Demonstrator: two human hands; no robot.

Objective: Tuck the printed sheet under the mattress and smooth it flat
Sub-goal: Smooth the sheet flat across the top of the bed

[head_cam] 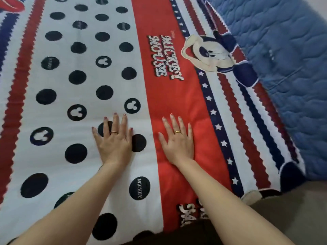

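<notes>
The printed sheet (99,75) covers most of the view: a white band with black dots, a red band with cartoon lettering, and red, white and navy star stripes on the right. My left hand (114,141) lies flat, palm down, fingers spread, on the white dotted band. My right hand (177,141) lies flat the same way on the red band beside it. Each hand wears a gold ring. Both forearms reach in from the bottom edge. The sheet lies mostly flat, with faint creases around the hands. The mattress below is hidden.
A blue quilted cover (290,71) lies along the right side past the sheet's striped edge. A beige floor (300,214) shows at the bottom right corner. Dark clothing (198,234) shows at the bottom edge between my arms.
</notes>
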